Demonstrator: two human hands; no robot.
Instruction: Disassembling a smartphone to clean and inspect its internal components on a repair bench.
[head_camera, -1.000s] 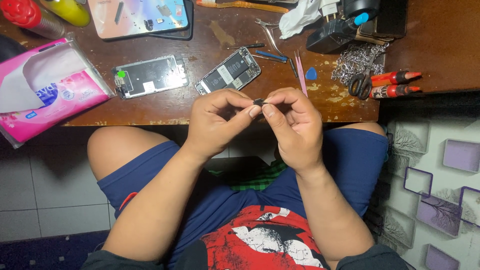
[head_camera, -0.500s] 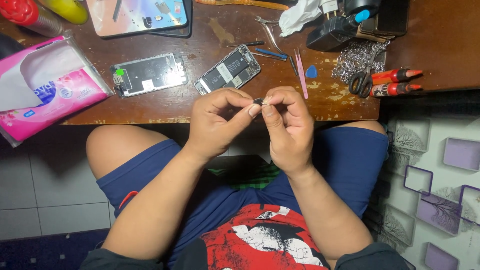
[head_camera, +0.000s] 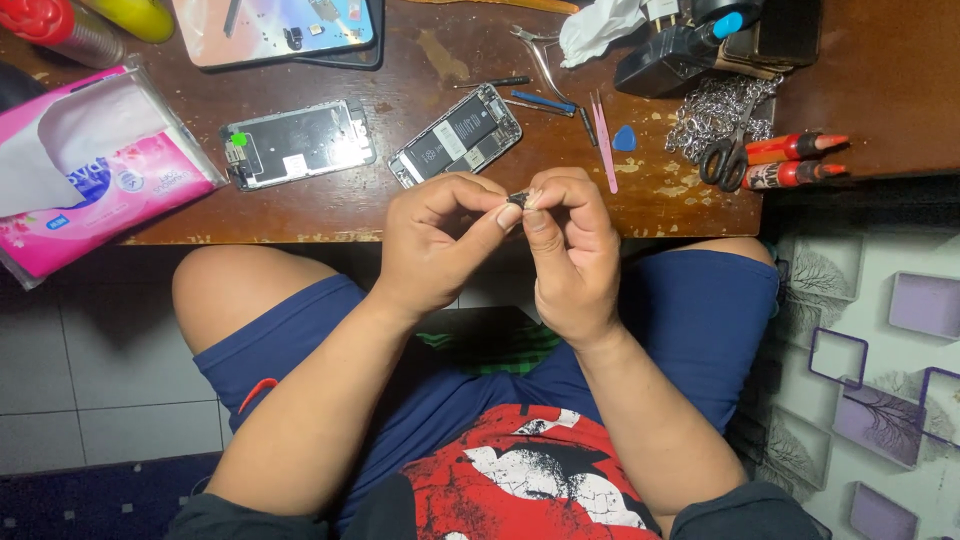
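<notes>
My left hand and my right hand meet fingertip to fingertip over my lap, just in front of the desk edge. Between them they pinch a tiny dark part, mostly hidden by the fingers. On the wooden desk behind the hands lies an opened phone body with its battery showing. To its left lies a detached phone screen panel, back side up.
A pink tissue pack lies at the desk's left. Pink tweezers, a blue pick, scissors, a metal chain, two orange-tipped tubes and a black charger block are at the right. A tablet lies at the back.
Both hands have kept their pinch on the small part and shifted only slightly. The view has barely moved.
</notes>
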